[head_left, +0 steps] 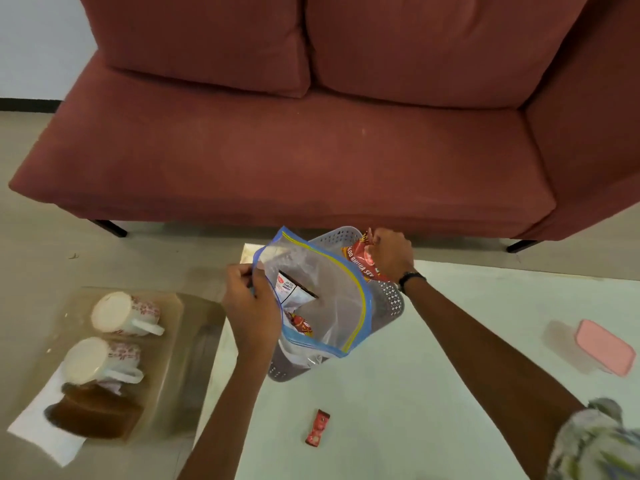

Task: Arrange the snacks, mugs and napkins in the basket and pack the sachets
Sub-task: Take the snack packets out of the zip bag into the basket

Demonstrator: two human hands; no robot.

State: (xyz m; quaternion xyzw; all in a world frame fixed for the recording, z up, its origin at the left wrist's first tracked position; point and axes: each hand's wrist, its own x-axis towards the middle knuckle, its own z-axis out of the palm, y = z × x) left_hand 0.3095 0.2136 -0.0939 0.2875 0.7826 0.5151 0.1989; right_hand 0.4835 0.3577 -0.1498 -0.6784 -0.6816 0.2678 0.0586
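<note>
A grey perforated basket stands on the white table. Over it my left hand pinches the rim of a clear zip bag with a blue and yellow seal; a white peanuts packet and a red packet show inside the bag. My right hand grips a red snack packet at the basket's far end. Two floral mugs lie on their sides on a glass side table at the left, beside brown napkins. A small red sachet lies on the table in front of the basket.
A red sofa fills the space behind the table. A pink-lidded clear container sits at the table's right. A white sheet lies under the napkins on the glass side table.
</note>
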